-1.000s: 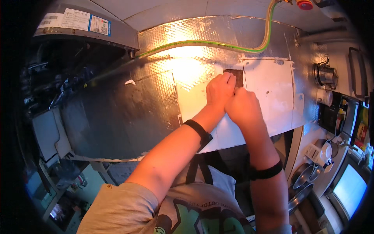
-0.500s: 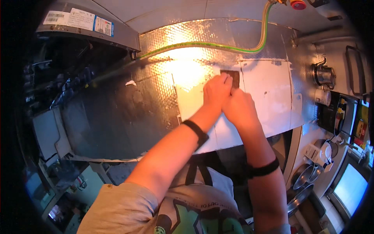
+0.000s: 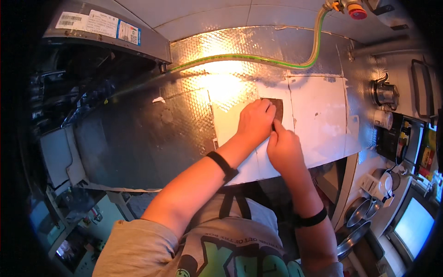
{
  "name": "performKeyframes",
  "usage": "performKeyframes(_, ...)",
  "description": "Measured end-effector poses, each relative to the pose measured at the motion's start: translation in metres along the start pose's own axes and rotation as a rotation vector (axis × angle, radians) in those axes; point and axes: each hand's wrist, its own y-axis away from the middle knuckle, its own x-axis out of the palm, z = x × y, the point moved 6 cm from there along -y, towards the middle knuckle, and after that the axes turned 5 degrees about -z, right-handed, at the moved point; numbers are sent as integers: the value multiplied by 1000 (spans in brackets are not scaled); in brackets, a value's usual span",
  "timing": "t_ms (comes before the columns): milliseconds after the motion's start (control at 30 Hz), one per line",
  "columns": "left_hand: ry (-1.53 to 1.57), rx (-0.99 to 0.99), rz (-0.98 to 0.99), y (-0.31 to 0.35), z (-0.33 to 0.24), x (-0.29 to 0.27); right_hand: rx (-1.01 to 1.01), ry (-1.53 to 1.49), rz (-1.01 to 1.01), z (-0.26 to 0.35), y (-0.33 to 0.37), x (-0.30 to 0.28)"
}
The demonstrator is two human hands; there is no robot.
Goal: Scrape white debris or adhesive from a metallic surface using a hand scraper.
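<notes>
A dark brown flat rectangular blade [image 3: 278,109] lies against the white, foil-free part of the work surface [image 3: 318,104]. My left hand [image 3: 256,119] is closed over its left side, fingers curled and pressing on it. The fingers of my right hand [image 3: 285,147] wrap round the blade's near end, where a handle may be; the palm hides that part. Both hands meet close together at the blade. Shiny embossed foil [image 3: 191,99] covers the surface to the left of it, with a ragged edge beside the white area.
A green-striped hose [image 3: 249,57] runs along the back to a valve with a red knob [image 3: 356,11]. A dark metal appliance [image 3: 92,76] stands at left. A metal pot [image 3: 384,93] and white cup [image 3: 383,119] stand at right, with pans [image 3: 357,212] below.
Both hands and the blade have moved nearer to my body. My right hand has drawn back a little from the left, showing more of the blade. The view has shifted slightly.
</notes>
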Motion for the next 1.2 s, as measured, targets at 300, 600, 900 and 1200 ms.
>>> performKeyframes(300, 179, 139, -36, 20, 19, -40, -116, 46, -160, -19, -23, 3)
performKeyframes(600, -179, 0, -161, 41, 100, -94, -163, 3, -235, -34, 0, -27)
performKeyframes(900, -374, -104, -36, 58, 134, -101, -76, 70, -161, -28, -20, -17)
performKeyframes(1200, -374, -110, -41, 56, 134, -98, 13, 299, -96, -10, -32, -24)
